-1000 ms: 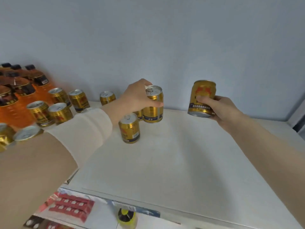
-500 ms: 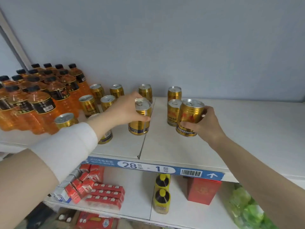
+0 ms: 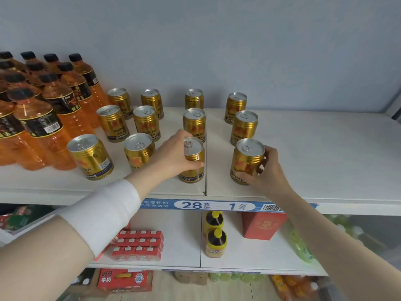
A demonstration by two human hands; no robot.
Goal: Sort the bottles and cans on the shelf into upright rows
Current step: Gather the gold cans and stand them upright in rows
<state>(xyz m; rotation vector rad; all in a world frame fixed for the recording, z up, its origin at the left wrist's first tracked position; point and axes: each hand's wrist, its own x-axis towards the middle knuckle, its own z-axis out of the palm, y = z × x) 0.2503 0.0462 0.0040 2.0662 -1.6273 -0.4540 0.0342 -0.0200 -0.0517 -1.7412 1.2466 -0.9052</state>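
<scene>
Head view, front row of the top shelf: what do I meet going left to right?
Orange bottles → loose gold can → second loose can → left hand → left-held can → right-held can → right hand.

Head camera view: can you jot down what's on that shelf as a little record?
Shelf: white, edge label 28-1
Gold cans: twelve, upright, four columns of three
Orange bottles: upright, left of cans
Left hand: grips third column's front can
Right hand: grips rightmost column's front can
</scene>
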